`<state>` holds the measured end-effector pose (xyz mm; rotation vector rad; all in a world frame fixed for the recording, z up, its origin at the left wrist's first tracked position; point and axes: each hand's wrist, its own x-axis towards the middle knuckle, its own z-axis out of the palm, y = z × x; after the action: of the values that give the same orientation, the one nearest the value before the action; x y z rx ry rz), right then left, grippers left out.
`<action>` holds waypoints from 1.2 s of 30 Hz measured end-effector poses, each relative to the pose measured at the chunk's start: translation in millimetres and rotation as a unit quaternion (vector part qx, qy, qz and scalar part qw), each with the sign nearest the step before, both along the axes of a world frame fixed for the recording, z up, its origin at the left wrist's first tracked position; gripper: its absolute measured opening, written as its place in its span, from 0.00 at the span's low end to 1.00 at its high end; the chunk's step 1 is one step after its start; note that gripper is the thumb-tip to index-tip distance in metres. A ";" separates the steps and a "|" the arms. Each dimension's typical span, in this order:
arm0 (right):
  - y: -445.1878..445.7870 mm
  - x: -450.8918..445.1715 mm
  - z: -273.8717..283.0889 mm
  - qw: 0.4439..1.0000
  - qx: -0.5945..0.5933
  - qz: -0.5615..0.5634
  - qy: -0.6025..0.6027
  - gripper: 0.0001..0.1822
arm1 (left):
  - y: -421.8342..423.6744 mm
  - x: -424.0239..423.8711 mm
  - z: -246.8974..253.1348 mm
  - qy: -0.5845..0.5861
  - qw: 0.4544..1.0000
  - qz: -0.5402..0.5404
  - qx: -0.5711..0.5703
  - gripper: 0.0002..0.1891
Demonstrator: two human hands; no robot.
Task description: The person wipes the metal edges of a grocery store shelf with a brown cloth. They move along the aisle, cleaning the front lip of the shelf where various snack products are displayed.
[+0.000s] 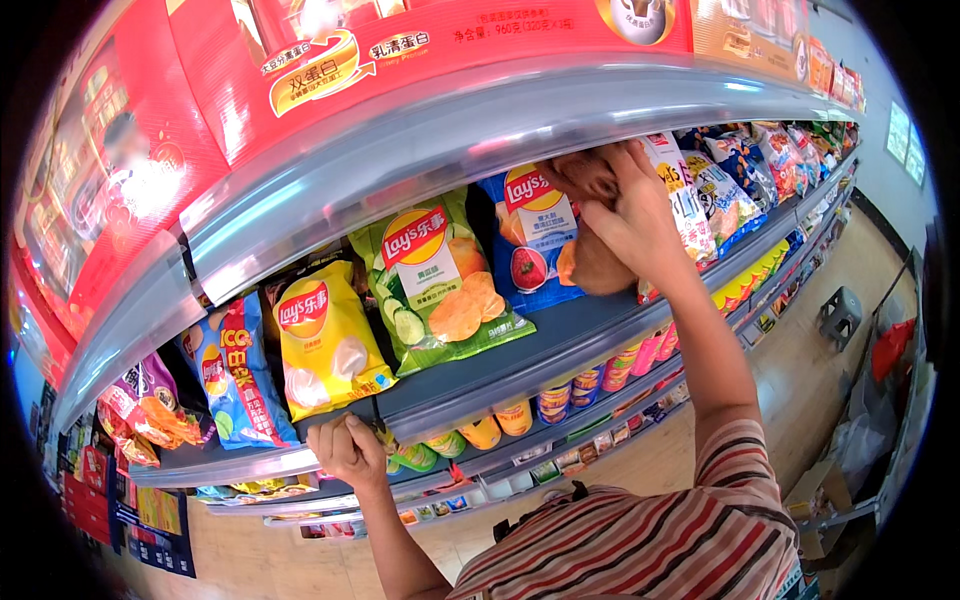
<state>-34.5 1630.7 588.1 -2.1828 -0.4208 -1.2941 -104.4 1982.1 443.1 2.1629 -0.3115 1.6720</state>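
Observation:
My right hand (630, 202) grips a brown cloth (600, 255), which hangs over part of a blue Lay's chip bag (532, 217) on the shelf. Its fingertips are partly hidden by the cloth. My left hand (347, 450) is curled at the front edge of the same shelf, just below a yellow Lay's bag (319, 330); whether it grips the edge cannot be told. Between the hands a green Lay's bag (439, 281) leans back, and a blue and red chip bag (240, 375) lies to the left.
A grey shelf lip (450, 135) with red boxes (420, 37) on it overhangs the bags. More snack bags (720, 187) fill the shelf to the right. Canisters (555, 401) stand on the shelf below. A grey stool (841, 315) and a cardboard box (821, 491) are on the floor at right.

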 end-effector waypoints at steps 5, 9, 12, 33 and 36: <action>-5.0 42.5 15.7 0.990 -0.060 -0.071 0.109 0.28 | 0.7 1.1 0.0 0.007 1.000 -0.011 -0.002 0.08; -2.9 35.6 8.3 0.972 -0.092 -0.129 0.173 0.29 | 2.3 -0.6 -0.5 0.014 1.000 -0.005 0.001 0.08; -7.1 6.1 -14.7 0.973 -0.132 -0.114 0.152 0.30 | 2.7 -1.0 -1.7 0.015 1.000 -0.001 -0.003 0.07; 38.4 51.5 18.5 0.975 -0.167 -0.117 0.087 0.19 | 3.2 -0.2 -2.6 0.008 1.000 -0.015 -0.003 0.06; 46.5 39.9 9.9 0.961 -0.231 -0.099 0.119 0.19 | 4.3 -1.4 -2.1 0.004 1.000 -0.011 -0.004 0.06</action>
<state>5.4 1677.3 597.9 -2.7976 -0.4515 -1.0886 -105.8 1986.4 441.1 2.1524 -0.3241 1.6497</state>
